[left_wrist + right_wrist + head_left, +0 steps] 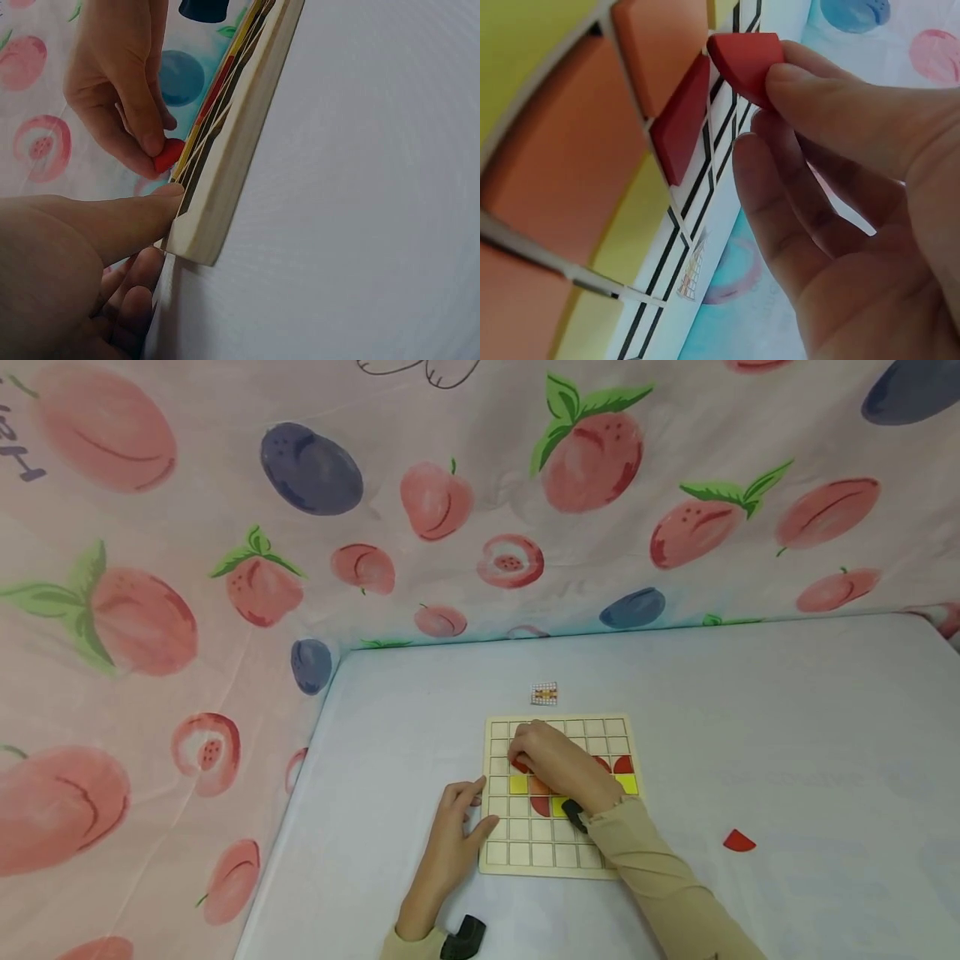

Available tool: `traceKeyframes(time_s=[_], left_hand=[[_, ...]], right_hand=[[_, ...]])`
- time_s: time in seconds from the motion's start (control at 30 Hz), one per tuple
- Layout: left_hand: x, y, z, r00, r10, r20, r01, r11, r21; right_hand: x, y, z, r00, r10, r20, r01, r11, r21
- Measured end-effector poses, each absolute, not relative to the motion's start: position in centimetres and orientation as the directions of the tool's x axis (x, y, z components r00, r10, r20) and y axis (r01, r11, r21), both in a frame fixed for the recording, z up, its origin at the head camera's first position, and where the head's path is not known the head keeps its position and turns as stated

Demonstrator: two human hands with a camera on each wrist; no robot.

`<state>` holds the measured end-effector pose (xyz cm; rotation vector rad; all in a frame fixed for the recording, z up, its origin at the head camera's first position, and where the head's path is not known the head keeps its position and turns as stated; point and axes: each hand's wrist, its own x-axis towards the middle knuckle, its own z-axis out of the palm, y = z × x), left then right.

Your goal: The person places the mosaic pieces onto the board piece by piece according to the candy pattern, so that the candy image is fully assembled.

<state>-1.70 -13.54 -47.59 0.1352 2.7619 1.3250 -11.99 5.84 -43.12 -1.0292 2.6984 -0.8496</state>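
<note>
My right hand [553,758] is over the upper left of a pale wooden grid board [517,855]. Between its thumb and index finger it pinches a red quarter-circle piece [747,63], tilted, close to the cells in the right wrist view. Beside the board's left edge lies my left hand [448,837], with spread fingers; its thumb [139,223] touches the edge. Yellow squares [519,785], an orange piece [537,786] and red quarter-circles [623,765] sit in the middle rows. My right hand and forearm hide part of the pattern.
A small printed pattern card [544,693] lies behind the board. To the right, a loose red quarter-circle [739,841] is on the white table [810,735]. Fruit-print cloth [420,460] hangs along the back and left. A black strap [463,937] is on the left wrist.
</note>
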Motion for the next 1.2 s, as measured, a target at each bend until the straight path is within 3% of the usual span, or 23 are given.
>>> traceKeyframes(time_s=[0.53,0.93,1.2], left_hand=[[-1.8,-13.7,-47.9,-0.991,0.130,0.026,0.102,0.626,0.773],[-1.8,-13.7,-47.9,-0.993,0.117,0.006,0.078,0.630,0.773],[-1.8,-13.6,-47.9,-0.993,0.116,-0.006,0.067,0.620,0.781]], right_hand=[[-11.4,5.3,-43.6,-0.816,-0.577,-0.014,-0.458,0.662,-0.593],[-11.4,6.4,-42.8,-0.788,-0.609,0.085,-0.548,0.631,-0.549],[-10.8,7.5,-42.1,-0.805,-0.584,0.106,-0.543,0.652,-0.529]])
